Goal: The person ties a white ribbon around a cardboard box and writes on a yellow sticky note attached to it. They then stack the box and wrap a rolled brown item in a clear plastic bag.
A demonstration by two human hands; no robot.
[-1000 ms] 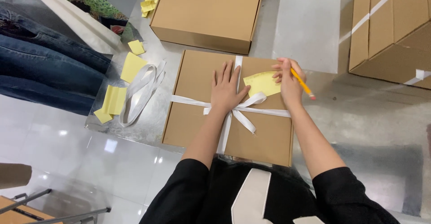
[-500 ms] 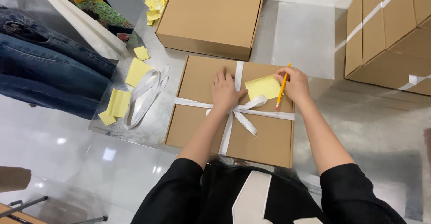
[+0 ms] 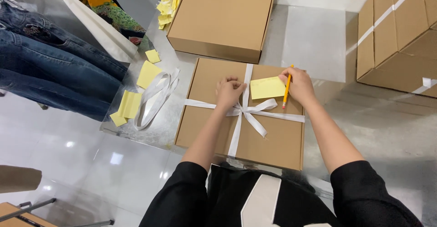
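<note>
Blue denim jeans are lying folded at the far left, and beside them loose yellow paper slips and a coil of spare white ribbon are resting on the shiny grey floor. Further in, a plain closed brown cardboard box is sitting just behind the flat brown cardboard box tied with a white ribbon cross, which is lying directly in front of the person.

The left hand is pressing down on that box just left of the white ribbon bow, fingers curled loosely and gripping nothing I can make out. The small yellow paper note is lying on the lid just right of the vertical ribbon band. The right hand is closed around a yellow pencil, its tip pointing down near the note's right edge, with the hand's fingers touching that edge.

The note is looking thin, light and floppy, likely to slide on the smooth card unless pinned at an edge; the box is appearing stiff and light, best taken by its side walls rather than the ribbon, which is soft and could slip loose. Stacked cardboard cartons are standing at the far right.
</note>
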